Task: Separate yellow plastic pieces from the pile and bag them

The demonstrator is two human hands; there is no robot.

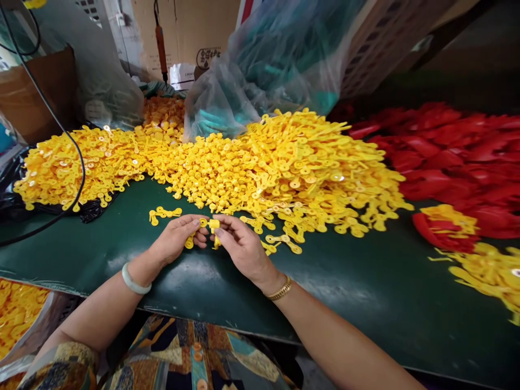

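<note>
Yellow plastic is being handled: a flat strip (203, 222) is pinched by the left hand (174, 238), its fingers closed on it and its ringed end left showing beside the thumb tip. A small peg (214, 223) is gripped by the right hand (244, 246), between thumb and forefinger, and another yellow bit (216, 242) is seen below it, partly covered by the fingers. The peg is held on its side: its long axis is set across the view, and its narrow tip is pointed left, straight at the ring. Almost no gap is seen between the two; whether they touch cannot be told. The ring is placed nearer the left thumb, the peg nearer the right.

Both hands are held over a dark green table (345, 287). Just beyond the left hand, a loose link (164, 213) can be made out; more flat pieces (284, 241) are scattered near the right hand. Farther back, a long yellow heap (211, 168) is spread, with red parts (430, 151) piled at the right.
</note>
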